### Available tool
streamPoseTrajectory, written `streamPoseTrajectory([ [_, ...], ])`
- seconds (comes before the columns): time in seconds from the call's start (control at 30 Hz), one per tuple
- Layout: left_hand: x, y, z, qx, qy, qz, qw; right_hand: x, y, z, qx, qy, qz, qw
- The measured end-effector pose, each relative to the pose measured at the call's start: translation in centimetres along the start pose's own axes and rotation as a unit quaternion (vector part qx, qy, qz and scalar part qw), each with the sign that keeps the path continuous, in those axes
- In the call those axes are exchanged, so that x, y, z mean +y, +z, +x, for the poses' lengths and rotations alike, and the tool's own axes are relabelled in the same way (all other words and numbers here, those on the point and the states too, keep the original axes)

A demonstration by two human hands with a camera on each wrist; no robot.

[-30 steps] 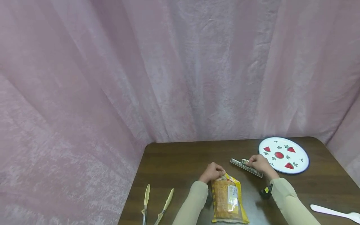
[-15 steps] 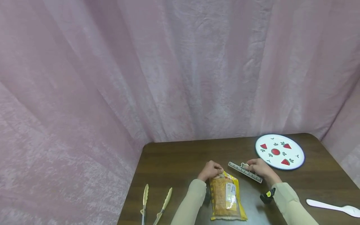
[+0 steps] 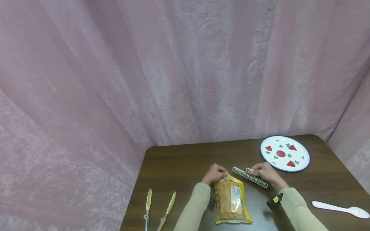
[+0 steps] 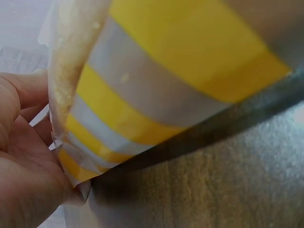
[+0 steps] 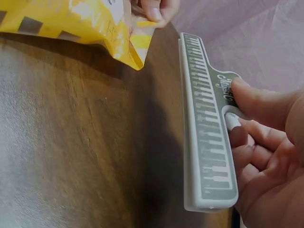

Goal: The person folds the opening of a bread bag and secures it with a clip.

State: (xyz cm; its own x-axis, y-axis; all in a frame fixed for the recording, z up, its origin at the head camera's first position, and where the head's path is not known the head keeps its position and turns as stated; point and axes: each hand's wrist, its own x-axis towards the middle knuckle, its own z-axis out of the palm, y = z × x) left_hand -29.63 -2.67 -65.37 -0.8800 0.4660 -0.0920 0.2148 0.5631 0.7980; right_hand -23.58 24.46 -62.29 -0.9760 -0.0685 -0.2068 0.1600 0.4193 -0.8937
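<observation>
My left hand [image 3: 214, 174] pinches the top end of a yellow plastic bread bag [image 3: 230, 202]. The left wrist view shows the bag's striped side [image 4: 142, 95] close up, its gathered corner between thumb and fingers of that hand [image 4: 28, 156]. Just right of the bag, my right hand [image 3: 266, 173] holds a long piano-key clip [image 3: 250, 177] by its handle. In the right wrist view the clip [image 5: 209, 123] has its long bar upright, thumb on the handle marked "Music" and fingers behind. The clip's jaws look closed along the bar.
A white round plate [image 3: 300, 155] with watermelon pictures lies at the back right. A white spoon [image 3: 335, 208] is at the right, and tongs [image 3: 148, 205] with cream tips lie spread at the left. A pink curtain [image 3: 185, 70] hangs behind the brown table [image 3: 173, 160].
My right hand has brought the clip slightly toward the bag, its handle more in sight now. My left hand keeps its pinch on the bag. The head view has shifted a little.
</observation>
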Motion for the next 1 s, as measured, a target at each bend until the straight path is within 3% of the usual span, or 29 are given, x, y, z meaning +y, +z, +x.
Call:
streamPoseTrajectory([
  [0.17,-0.2,0.2,-0.2,0.001,-0.008,-0.006,0.9999,1.1,0.7,-0.3,-0.017,-0.010,0.054,0.9983],
  [0.37,-0.2,0.2,-0.2,0.000,-0.016,-0.005,0.9999,1.9,1.3,-1.0,-0.034,-0.020,0.085,0.9956],
  [0.53,0.0,0.0,0.1,-0.001,-0.002,-0.003,1.0000,1.5,1.4,-1.2,-0.036,-0.023,0.092,0.9948],
  [0.73,-0.2,-0.1,0.1,-0.008,-0.014,-0.022,0.9996,2.0,1.7,-1.0,-0.038,-0.028,0.090,0.9948],
  [1.0,-0.3,-0.2,0.0,-0.012,-0.015,-0.028,0.9994,2.7,2.5,-0.6,-0.024,-0.005,0.090,0.9956],
])
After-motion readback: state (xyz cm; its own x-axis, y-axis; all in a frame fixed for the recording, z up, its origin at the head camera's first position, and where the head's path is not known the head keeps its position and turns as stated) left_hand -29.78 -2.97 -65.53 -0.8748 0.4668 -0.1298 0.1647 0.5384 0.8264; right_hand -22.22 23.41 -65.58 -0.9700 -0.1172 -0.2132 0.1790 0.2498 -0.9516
